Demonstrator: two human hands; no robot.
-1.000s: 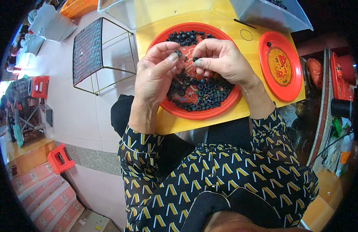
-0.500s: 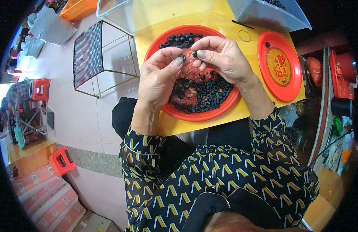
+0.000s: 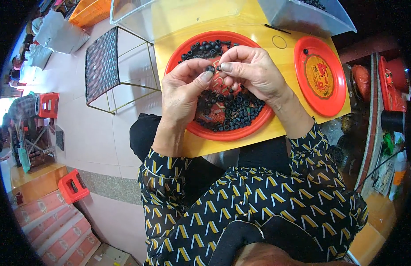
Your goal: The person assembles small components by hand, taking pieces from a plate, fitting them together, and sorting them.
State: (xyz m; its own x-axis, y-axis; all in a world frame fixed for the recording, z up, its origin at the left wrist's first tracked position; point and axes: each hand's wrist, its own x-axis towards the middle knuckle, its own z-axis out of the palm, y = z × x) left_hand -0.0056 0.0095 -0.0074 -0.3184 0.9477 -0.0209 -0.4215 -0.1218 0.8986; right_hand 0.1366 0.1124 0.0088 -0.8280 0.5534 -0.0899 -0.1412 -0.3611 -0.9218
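Here the left hand (image 3: 184, 91) and right hand (image 3: 249, 71) each pinch a black ring (image 3: 210, 68) above the red plate's (image 3: 201, 131) middle.

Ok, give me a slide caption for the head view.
Both hands pinch small black rubber rings above a round red plastic tray of them.

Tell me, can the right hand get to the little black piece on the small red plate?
Probably yes. The right hand is up over the big red plate, and the small red plate lies right beside it. The little black piece sits on its bare far rim with nothing between, though the fingertips are pinching something small.
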